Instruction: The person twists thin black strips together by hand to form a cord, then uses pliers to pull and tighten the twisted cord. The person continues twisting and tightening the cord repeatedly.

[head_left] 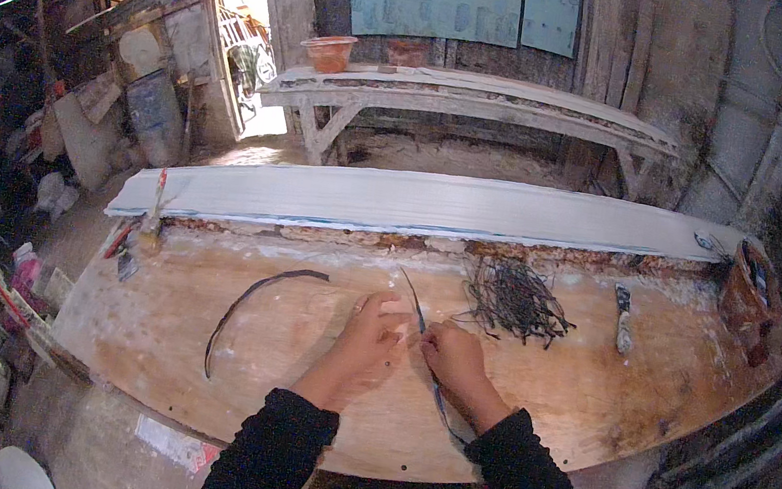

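Note:
A thin dark strip [419, 307] runs lengthwise across the wooden board [147, 319] in front of me. My right hand [455, 357] is closed on its middle, fingers pinched together. The strip's far end points away from me and its near end trails beside my right sleeve. Just left of it, my left hand [371, 335] has its fingers apart, tips close to the strip; whether they touch it I cannot tell. A second dark strip [240, 307] lies curved on the board farther left. Beyond my right hand sits a tangled pile of dark strips [518, 302].
A long white moulded slab [397, 207] spans the board's far side. A brush [158, 200] stands at its left end. On the right are a small tool with a pale, wrapped-looking end [622, 325] and a brown container [748, 293]. A bench [472, 107] with reddish bowls [328, 54] stands behind.

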A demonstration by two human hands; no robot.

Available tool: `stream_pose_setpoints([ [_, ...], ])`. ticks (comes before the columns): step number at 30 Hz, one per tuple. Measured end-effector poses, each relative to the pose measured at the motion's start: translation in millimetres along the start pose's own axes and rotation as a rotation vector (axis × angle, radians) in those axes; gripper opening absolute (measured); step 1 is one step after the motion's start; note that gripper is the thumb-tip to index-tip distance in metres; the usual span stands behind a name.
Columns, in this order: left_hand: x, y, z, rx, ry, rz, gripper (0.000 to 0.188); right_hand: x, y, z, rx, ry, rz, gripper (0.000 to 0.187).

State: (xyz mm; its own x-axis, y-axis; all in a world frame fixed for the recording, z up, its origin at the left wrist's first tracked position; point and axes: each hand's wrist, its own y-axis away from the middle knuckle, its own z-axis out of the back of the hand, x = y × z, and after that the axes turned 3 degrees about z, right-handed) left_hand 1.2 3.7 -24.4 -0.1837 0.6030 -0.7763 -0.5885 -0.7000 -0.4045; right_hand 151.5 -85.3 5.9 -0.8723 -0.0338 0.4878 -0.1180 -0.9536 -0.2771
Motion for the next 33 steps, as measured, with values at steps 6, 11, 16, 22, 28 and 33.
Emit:
stream_pose_setpoints([
  [6, 4.9, 1.4, -3.1, 0.038, -0.015, 0.025, 0.035, 3.5, 3.4, 5.8, -0.001, -0.067, -0.016, 0.018],
  [11, -1.3, -4.2, -0.1, -0.007, -0.125, -0.003, 0.035, 1.5, -2.2, 9.0, -0.005, -0.087, -0.014, 0.018],
  [16, -20.2, -6.5, 3.5, 0.018, -0.253, -0.046, 0.038, -1.2, -3.3, 7.9, -0.028, -0.146, -0.022, 0.016],
  [22, -9.3, -20.3, 5.3, -0.184, -0.611, 0.03, 0.041, -3.8, -6.8, 1.6, 0.017, -0.103, 0.03, 0.014],
  [28, -10.4, -27.5, 9.4, -0.102, -0.638, 0.047, 0.012, -11.6, -8.5, 1.1, 0.027, -0.072, 0.048, 0.016],
  [33, -7.8, -23.8, 19.4, -0.273, -0.68, -0.078, 0.004, -2.9, -9.1, 0.3, -0.146, -0.121, 0.104, 0.028],
])
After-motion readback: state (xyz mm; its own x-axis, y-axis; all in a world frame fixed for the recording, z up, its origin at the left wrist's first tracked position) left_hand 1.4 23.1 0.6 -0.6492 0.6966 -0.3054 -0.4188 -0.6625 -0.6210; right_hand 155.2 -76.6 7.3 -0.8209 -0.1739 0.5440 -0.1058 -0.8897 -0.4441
